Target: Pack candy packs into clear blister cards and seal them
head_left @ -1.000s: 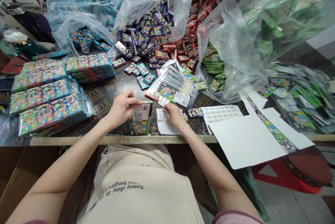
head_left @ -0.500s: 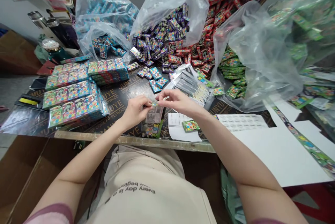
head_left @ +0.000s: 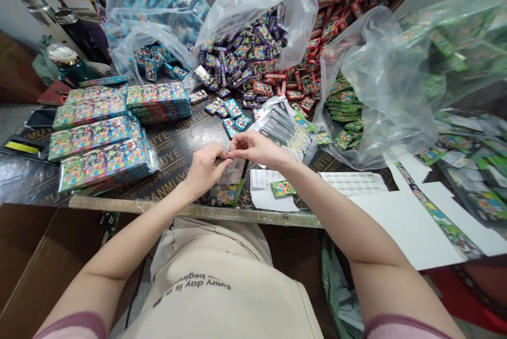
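My left hand [head_left: 206, 168] and my right hand [head_left: 255, 148] meet fingertip to fingertip near the table's front edge. Both are closed in a pinch at the top of a clear flat packet [head_left: 225, 194] with a dark and green printed card. What exactly lies between the fingertips is too small to make out. Right of the packet, a small green box [head_left: 282, 189] rests on a white label sheet [head_left: 259, 178]. Behind my hands are several small blue boxes [head_left: 233, 109]. A fan of clear printed pouches [head_left: 279, 122] lies beyond my right hand.
Stacks of wrapped multicoloured boxes [head_left: 105, 159] stand at left, with bottles [head_left: 71, 62] behind. Open plastic bags hold blue, purple [head_left: 237, 59] and green boxes [head_left: 344, 99]; red boxes [head_left: 336, 27] are heaped between them. White sheets [head_left: 400, 223] lie at right.
The view has shifted slightly. The fingertips of both hands have come together, and the small coloured strip between them no longer shows.
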A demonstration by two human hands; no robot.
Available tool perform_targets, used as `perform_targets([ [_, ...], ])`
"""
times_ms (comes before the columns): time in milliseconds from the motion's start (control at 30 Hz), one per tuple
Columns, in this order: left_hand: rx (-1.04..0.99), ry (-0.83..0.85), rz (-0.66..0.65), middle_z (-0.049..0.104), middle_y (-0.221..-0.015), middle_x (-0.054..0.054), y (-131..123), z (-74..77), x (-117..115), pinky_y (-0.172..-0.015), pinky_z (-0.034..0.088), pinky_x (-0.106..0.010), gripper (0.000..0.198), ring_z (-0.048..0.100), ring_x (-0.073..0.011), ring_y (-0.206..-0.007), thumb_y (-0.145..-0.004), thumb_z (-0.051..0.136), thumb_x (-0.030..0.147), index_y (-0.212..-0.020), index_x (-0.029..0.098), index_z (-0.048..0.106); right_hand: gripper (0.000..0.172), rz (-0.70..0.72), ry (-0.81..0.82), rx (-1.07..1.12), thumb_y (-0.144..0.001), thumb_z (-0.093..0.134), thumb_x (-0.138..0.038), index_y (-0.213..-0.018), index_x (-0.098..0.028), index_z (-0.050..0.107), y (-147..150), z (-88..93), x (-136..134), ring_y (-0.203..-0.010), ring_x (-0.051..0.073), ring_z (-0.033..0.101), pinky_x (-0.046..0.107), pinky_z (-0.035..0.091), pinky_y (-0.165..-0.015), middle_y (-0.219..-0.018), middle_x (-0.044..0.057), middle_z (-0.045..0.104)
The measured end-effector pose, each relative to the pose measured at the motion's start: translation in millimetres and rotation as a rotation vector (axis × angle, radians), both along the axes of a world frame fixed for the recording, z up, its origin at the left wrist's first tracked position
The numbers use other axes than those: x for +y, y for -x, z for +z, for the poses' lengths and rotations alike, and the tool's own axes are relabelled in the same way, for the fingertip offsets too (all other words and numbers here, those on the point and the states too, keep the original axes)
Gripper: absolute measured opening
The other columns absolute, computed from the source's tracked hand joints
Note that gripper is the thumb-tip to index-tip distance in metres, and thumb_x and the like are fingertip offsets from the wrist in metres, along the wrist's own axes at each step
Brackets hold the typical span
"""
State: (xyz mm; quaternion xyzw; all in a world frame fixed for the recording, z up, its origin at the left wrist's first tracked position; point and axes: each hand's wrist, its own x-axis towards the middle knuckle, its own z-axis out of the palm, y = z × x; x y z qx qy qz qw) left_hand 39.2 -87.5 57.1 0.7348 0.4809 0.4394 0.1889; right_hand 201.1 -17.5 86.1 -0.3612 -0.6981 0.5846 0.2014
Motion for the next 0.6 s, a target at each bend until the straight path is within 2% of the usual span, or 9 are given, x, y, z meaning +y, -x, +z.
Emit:
perform_targets([
  [33,0.022,-0.012,-0.001,0.062,-0.074,-0.003,0,-1.5,0,-0.068,0.045,-0.028,0.005,0.058,-0.0157,-0.071,-0.081,0.061,0.020,-0.078,0.016,0.062,0.019,-0.062,0.017,0.029,-0.067,0.069,-0.032,-0.074,-0.018,0.057,-1,-4.4,-1,-0.051,0.009,0.049,0.021,0.036,-0.050,-0.055,-0.005,0.056],
  [133,0.142,-0.027,-0.041,0.060,-0.082,-0.005,9,-2.7,-1,-0.070,0.046,-0.028,0.020,0.057,-0.0162,-0.075,-0.088,0.051,0.020,-0.100,0.018,0.066,0.026,-0.280,-0.046,0.027,-0.076,0.061,-0.029,-0.100,-0.021,0.055,-17,-21.9,-3,-0.057,0.012,0.055,0.024,0.041,-0.057,-0.065,-0.004,0.062],
  [233,0.334,0.001,0.059,0.061,-0.091,-0.009,26,-0.8,0,-0.079,0.047,-0.036,0.027,0.057,-0.0213,-0.086,-0.089,0.049,0.022,-0.109,0.020,0.066,0.022,-0.372,-0.311,-0.294,-0.077,0.062,-0.022,-0.099,-0.019,0.062,-48,-48.8,-7,-0.071,0.016,0.057,0.030,0.043,-0.069,-0.078,0.003,0.063],
  [300,0.503,0.015,0.117,0.059,-0.114,-0.014,35,-1.9,1,-0.096,0.039,-0.050,0.035,0.052,-0.0308,-0.110,-0.082,0.060,0.024,-0.117,0.021,0.062,0.016,-0.326,-0.433,-0.561,-0.075,0.067,-0.019,-0.090,-0.017,0.068,-67,-71.7,-11,-0.079,0.020,0.057,0.032,0.041,-0.075,-0.081,0.006,0.062],
  [333,0.594,0.021,0.081,0.054,-0.126,-0.015,37,-4.2,1,-0.102,0.030,-0.057,0.046,0.044,-0.0351,-0.121,-0.077,0.067,0.023,-0.122,0.023,0.058,0.014,-0.290,-0.462,-0.658,-0.074,0.069,-0.019,-0.088,-0.017,0.069,-74,-83.5,-14,-0.083,0.021,0.056,0.033,0.040,-0.076,-0.082,0.007,0.061],
  [367,0.683,0.033,-0.010,0.047,-0.135,-0.015,38,-8.1,2,-0.106,0.020,-0.062,0.058,0.036,-0.0377,-0.129,-0.070,0.073,0.020,-0.125,0.025,0.055,0.012,-0.259,-0.482,-0.720,-0.075,0.070,-0.020,-0.086,-0.017,0.071,-79,-94.7,-18,-0.085,0.023,0.056,0.034,0.040,-0.076,-0.083,0.008,0.061],
  [433,0.832,0.095,-0.261,0.041,-0.143,-0.014,35,-19.8,6,-0.108,0.008,-0.066,0.076,0.029,-0.0388,-0.135,-0.057,0.080,0.014,-0.126,0.027,0.052,0.009,-0.239,-0.528,-0.758,-0.077,0.069,-0.022,-0.084,-0.018,0.072,-83,-112.8,-27,-0.088,0.023,0.055,0.033,0.039,-0.077,-0.084,0.009,0.061],
  [500,0.931,0.192,-0.439,0.044,-0.139,-0.016,30,-33.5,14,-0.107,0.009,-0.065,0.084,0.034,-0.0385,-0.132,-0.048,0.084,0.011,-0.125,0.025,0.052,0.007,-0.255,-0.573,-0.740,-0.079,0.066,-0.020,-0.082,-0.018,0.071,-81,-123.0,-36,-0.087,0.023,0.054,0.033,0.039,-0.077,-0.083,0.009,0.062],
  [600,1.024,0.281,-0.507,0.054,-0.125,-0.016,26,-48.4,28,-0.104,0.019,-0.063,0.090,0.047,-0.0367,-0.119,-0.041,0.088,0.017,-0.123,0.022,0.051,0.011,-0.277,-0.579,-0.729,-0.084,0.058,-0.016,-0.082,-0.016,0.069,-76,-124.0,-48,-0.086,0.022,0.054,0.031,0.039,-0.078,-0.083,0.009,0.062],
])
